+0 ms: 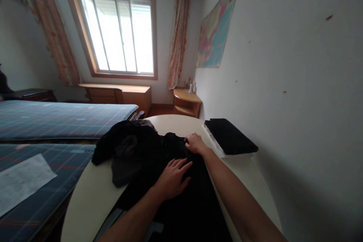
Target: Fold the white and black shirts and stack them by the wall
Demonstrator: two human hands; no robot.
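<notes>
A black piece of clothing (198, 196) is spread lengthwise over a round white table (85, 196); its exact kind is hard to make out in the dark cloth. My left hand (176, 179) lies on the middle of it, palm down with the fingers spread. Farther up, my right hand (195, 143) rests at the cloth's right edge, fingers apart and slightly bent, their tips touching the fabric. To the left, a crumpled heap of black and dark grey clothes (127, 143) adjoins the spread piece, and the border between them is unclear.
At the table's right lies a folded black cloth (231, 136) on clear plastic packaging, near the white wall (297, 140). Beds with blue plaid mattresses (68, 117) stand left, one bearing a paper sheet (25, 181). A wooden desk (136, 92) and corner shelf (187, 96) stand beyond.
</notes>
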